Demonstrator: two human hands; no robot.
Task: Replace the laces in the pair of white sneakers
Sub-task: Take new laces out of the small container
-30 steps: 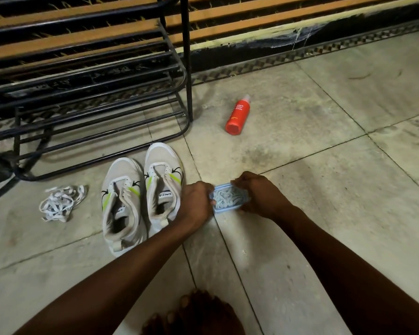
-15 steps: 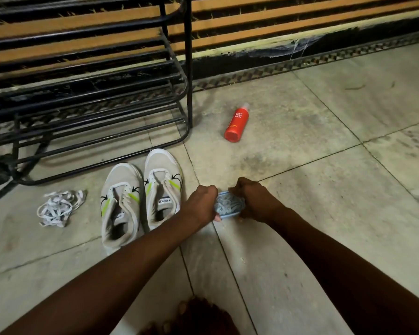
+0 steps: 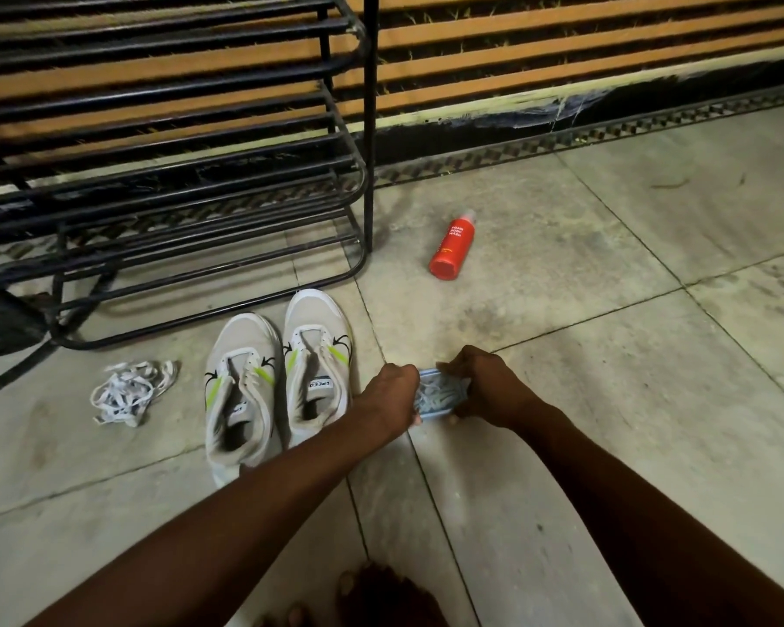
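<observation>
- My left hand [image 3: 392, 393] and right hand [image 3: 485, 391] each pinch an end of the packet of new laces [image 3: 440, 392], fingers curled tight on it.
- The sneakers [image 3: 315, 319] stand unlaced at nine o'clock of the packet, with the old laces [image 3: 127, 391] beyond.
- I should pull evenly, so the wrap tears without spilling.

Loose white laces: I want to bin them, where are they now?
In the head view, the loose white laces lie heaped on the floor at the left, beside the left-hand sneaker, in front of the black rack.
</observation>
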